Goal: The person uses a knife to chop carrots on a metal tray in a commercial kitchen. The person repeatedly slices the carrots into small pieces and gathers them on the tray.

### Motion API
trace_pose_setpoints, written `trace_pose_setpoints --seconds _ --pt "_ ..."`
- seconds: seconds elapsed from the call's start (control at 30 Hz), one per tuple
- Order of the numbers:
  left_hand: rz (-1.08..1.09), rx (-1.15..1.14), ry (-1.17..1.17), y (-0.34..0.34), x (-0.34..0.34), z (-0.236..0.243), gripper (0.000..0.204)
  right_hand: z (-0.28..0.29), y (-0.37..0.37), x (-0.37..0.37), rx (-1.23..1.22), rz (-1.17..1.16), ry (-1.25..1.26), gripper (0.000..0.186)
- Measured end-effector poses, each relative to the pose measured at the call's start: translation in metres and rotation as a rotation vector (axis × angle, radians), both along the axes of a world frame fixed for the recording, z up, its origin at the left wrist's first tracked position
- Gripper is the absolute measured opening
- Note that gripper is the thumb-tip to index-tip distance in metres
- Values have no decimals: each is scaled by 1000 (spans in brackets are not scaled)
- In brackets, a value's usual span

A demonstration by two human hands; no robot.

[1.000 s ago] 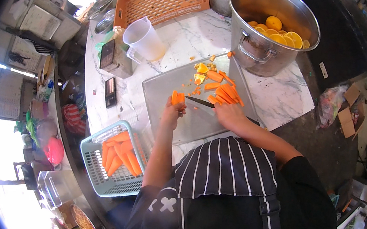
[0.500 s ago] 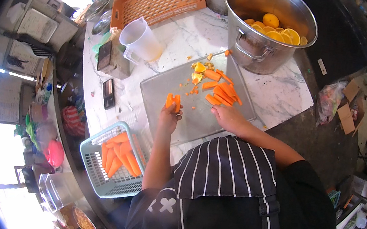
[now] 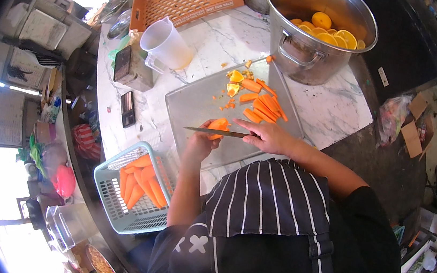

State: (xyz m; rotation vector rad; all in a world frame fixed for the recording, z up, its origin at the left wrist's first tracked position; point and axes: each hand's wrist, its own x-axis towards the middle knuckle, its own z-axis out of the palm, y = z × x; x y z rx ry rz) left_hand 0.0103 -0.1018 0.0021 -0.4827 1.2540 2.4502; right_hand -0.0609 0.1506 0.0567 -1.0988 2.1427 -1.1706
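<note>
My left hand pinches a stubby orange carrot chunk, my right hand a dark-bladed knife across it; cut orange sticks lie beyond my right hand, long orange carrots remain left of my left.

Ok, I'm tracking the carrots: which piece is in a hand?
The carrot piece in the left hand; the others lie on the board or in the basket.
</note>
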Motion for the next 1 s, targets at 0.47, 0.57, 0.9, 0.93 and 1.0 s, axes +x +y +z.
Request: trace_pose_setpoints --seconds 0.47,0.57,0.9,0.93,1.0 --pt "-198 -14 22 19 -4 54 41 2 -4 -13 -146 132 -84 51" --pt "-173 10 -26 22 -6 55 41 5 -3 -10 -24 73 130 52" --pt "-65 383 -111 26 -8 33 38 -13 -17 -11 -50 -106 538 37" --pt "-46 374 -110 28 -8 33 37 -16 -19 -14 -59 -106 536 36" --pt "-15 325 -96 30 -8 35 37 -30 -26 -21 -265 -253 404 29"
